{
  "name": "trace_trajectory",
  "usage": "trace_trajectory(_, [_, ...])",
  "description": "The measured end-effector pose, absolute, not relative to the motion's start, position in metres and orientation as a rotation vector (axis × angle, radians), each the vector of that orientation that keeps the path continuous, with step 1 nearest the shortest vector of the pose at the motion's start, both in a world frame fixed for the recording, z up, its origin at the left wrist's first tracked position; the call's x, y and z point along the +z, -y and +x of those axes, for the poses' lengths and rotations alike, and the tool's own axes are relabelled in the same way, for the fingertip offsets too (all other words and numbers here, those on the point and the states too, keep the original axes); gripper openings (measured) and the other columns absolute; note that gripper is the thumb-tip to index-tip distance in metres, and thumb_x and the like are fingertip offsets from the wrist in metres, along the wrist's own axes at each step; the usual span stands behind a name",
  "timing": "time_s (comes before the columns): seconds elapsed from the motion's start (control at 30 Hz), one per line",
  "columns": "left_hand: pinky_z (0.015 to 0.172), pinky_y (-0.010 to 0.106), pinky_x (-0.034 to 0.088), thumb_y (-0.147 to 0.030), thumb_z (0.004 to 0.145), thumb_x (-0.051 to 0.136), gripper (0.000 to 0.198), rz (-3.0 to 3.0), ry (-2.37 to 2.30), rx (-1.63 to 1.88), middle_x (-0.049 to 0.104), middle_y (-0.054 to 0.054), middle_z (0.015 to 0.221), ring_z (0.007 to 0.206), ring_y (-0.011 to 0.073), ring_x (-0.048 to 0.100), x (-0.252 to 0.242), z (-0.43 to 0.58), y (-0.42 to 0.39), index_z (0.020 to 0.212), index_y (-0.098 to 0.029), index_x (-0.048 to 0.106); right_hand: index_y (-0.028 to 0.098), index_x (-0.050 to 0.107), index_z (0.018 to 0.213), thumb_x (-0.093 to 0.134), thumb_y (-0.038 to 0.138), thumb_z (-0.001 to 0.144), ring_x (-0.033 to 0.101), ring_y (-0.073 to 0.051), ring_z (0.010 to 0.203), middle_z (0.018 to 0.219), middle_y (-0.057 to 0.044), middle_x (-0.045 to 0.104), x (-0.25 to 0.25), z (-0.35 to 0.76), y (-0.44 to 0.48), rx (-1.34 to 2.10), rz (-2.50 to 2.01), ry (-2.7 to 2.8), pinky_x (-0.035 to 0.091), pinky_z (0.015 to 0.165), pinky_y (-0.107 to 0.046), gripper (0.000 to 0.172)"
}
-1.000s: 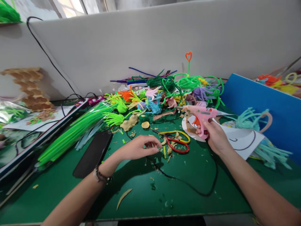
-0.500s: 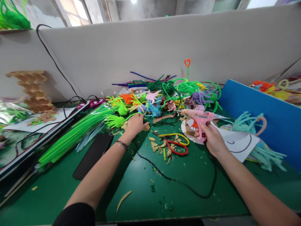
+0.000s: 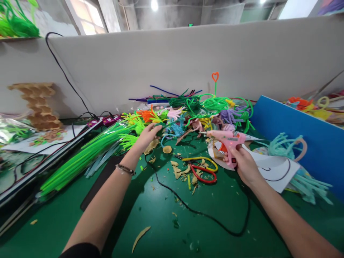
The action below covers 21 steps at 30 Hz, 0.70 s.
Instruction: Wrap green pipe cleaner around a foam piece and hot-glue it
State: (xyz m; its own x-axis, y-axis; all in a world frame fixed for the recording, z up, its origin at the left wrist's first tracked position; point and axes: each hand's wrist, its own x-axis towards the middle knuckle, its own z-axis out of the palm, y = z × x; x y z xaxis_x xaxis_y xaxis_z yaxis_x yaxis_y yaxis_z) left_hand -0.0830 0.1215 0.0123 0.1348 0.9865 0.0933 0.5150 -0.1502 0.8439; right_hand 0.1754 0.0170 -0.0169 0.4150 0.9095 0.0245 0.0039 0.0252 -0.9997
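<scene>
My right hand (image 3: 243, 161) is wrapped round the handle of a pink hot glue gun (image 3: 228, 140), its nozzle pointing left. At the front of a heap of pipe cleaners, my left hand (image 3: 151, 136) has its fingers closed on what looks like a dark green pipe cleaner (image 3: 173, 125); the grip itself is partly hidden. Just below those fingers lie a crumpled tan scrap (image 3: 152, 146) and a round tan piece (image 3: 167, 149) beside a curved blue stem. Between the hands rest scissors (image 3: 201, 170) with one yellow and one red handle, among tan scraps.
A bundle of bright green pipe cleaners (image 3: 83, 157) and a black phone (image 3: 100, 182) lie left. The glue gun's black cord (image 3: 188, 208) loops across the green table. A blue panel (image 3: 303, 132) stands right, beside turquoise pipe cleaner bunches (image 3: 285, 145). A pale partition (image 3: 172, 61) rises behind.
My left hand has shifted slightly left and away from me, uncovering the round tan piece, and dark green now shows at its fingers. My right hand still holds the glue gun in nearly the same place.
</scene>
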Motion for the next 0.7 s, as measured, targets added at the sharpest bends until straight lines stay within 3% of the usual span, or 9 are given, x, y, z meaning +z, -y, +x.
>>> trace_trajectory(0.1, [0.071,0.03,0.053,-0.025,0.085,0.015,0.038,1.531,-1.247,0.898,0.059,0.008,0.087,0.077,0.0141,0.06,0.013,-0.076,-0.107,0.093,-0.014,0.05,0.021,0.045,0.064,0.067,0.064,0.042,0.046,-0.011,0.04,0.043,0.006,0.048,-0.019,0.175,-0.017,0.841,-1.396,0.93,0.038,0.041,-0.025,0.053])
trace_trajectory(0.3, [0.063,0.029,0.051,-0.034,0.086,0.012,0.043,1.259,-0.988,0.866,0.06,0.007,0.077,0.059,0.0111,0.056,0.018,-0.057,-0.076,0.083,-0.016,0.052,0.02,0.048,0.067,0.074,0.044,0.048,0.044,-0.01,0.041,0.047,0.006,0.049,-0.021,0.178,-0.014,0.71,-1.522,0.981,0.032,0.035,-0.022,0.04])
trace_trajectory(0.4, [0.057,0.025,0.047,-0.035,0.085,0.02,0.036,1.043,-0.839,0.847,0.057,0.004,0.072,0.054,0.0093,0.051,0.025,-0.052,-0.068,0.082,-0.017,0.052,0.02,0.049,0.064,0.074,0.039,0.049,0.043,-0.009,0.041,0.047,0.006,0.048,-0.008,0.176,-0.01,0.574,-1.56,1.034,0.031,0.036,-0.022,0.035])
trace_trajectory(0.5, [0.055,0.021,0.044,-0.03,0.082,0.03,0.027,0.808,-0.62,0.86,0.055,0.0,0.068,0.055,0.0085,0.053,0.031,-0.051,-0.06,0.094,-0.019,0.052,0.02,0.048,0.056,0.072,0.038,0.048,0.04,-0.009,0.038,0.043,0.005,0.045,0.016,0.169,-0.005,0.338,-1.591,1.163,0.031,0.034,-0.023,0.031])
trace_trajectory(0.6, [0.056,0.022,0.044,-0.03,0.074,0.043,0.034,0.807,-0.437,0.901,0.058,0.0,0.075,0.06,0.0106,0.057,0.034,-0.053,-0.052,0.106,-0.021,0.048,0.02,0.045,0.047,0.068,0.034,0.05,0.039,-0.009,0.035,0.039,0.004,0.043,0.042,0.159,-0.002,0.218,-1.545,1.312,0.03,0.032,-0.023,0.027])
trace_trajectory(0.7, [0.053,0.022,0.043,-0.033,0.069,0.054,0.038,0.887,-0.34,0.954,0.06,0.001,0.075,0.057,0.0106,0.054,0.037,-0.055,-0.046,0.105,-0.019,0.051,0.021,0.041,0.046,0.062,0.028,0.054,0.039,-0.008,0.035,0.039,0.005,0.042,0.061,0.146,-0.003,0.079,-1.407,1.394,0.031,0.032,-0.022,0.024])
